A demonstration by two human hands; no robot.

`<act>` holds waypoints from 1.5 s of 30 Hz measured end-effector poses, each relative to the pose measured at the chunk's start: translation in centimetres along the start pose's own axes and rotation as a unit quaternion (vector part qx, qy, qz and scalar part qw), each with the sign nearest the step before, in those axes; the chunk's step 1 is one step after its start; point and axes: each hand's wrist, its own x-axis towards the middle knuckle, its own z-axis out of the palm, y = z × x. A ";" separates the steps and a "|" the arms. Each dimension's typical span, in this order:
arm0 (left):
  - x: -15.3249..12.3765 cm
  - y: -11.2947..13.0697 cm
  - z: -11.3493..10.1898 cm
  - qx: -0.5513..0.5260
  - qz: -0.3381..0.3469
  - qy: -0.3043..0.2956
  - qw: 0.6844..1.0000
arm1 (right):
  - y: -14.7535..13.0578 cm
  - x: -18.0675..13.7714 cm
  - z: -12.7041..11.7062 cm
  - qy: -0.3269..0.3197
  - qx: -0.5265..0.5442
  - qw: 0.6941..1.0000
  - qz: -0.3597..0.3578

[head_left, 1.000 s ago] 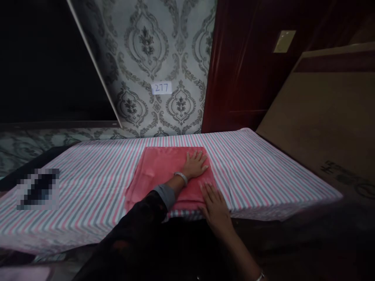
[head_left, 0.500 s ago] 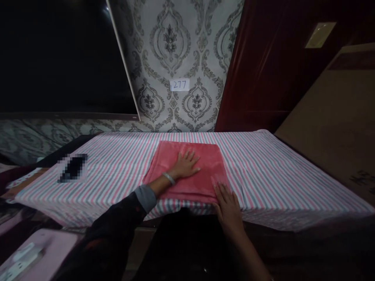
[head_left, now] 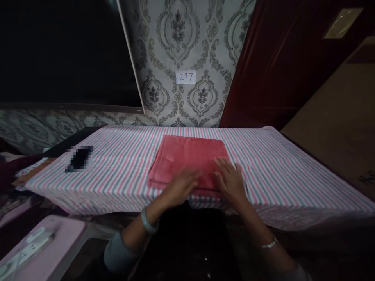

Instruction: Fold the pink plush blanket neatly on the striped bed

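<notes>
A folded red towel lies flat on a table covered with a pink, grey and white striped cloth. My left hand rests at the towel's near edge, smeared by motion, with a pale bangle on the wrist. My right hand lies on the towel's near right corner, fingers stretched out flat and holding nothing.
A blurred-out dark object lies on the cloth at the left. A paper label reading 277 hangs on the patterned wall. A dark screen fills the upper left. A pink surface with a power strip sits at the lower left.
My left hand has slid back from the middle of the towel to its near edge. My right hand has moved up onto the towel's near right corner.
</notes>
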 end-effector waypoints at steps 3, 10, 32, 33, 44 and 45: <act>1.8 -3.0 -3.4 0.125 -0.104 0.083 0.983 | -1.3 3.4 1.6 -0.054 -0.021 0.998 -0.004; 0.4 -7.6 0.0 0.248 -0.219 0.031 0.943 | -1.6 1.8 5.5 -0.180 -0.061 0.981 -0.033; -7.8 -10.1 0.9 0.186 -0.075 0.089 0.976 | 3.0 -7.4 1.8 -0.064 -0.024 0.996 -0.063; -8.0 -10.3 0.7 0.183 -0.074 0.080 0.977 | 3.4 -7.4 1.7 -0.059 -0.011 0.996 -0.067; -7.9 -11.6 0.1 0.175 -0.082 0.108 0.975 | 5.0 -6.3 1.8 0.017 0.026 0.999 -0.020; -7.8 -11.7 0.1 0.175 -0.082 0.113 0.975 | 5.1 -5.9 1.5 0.016 0.029 0.999 -0.016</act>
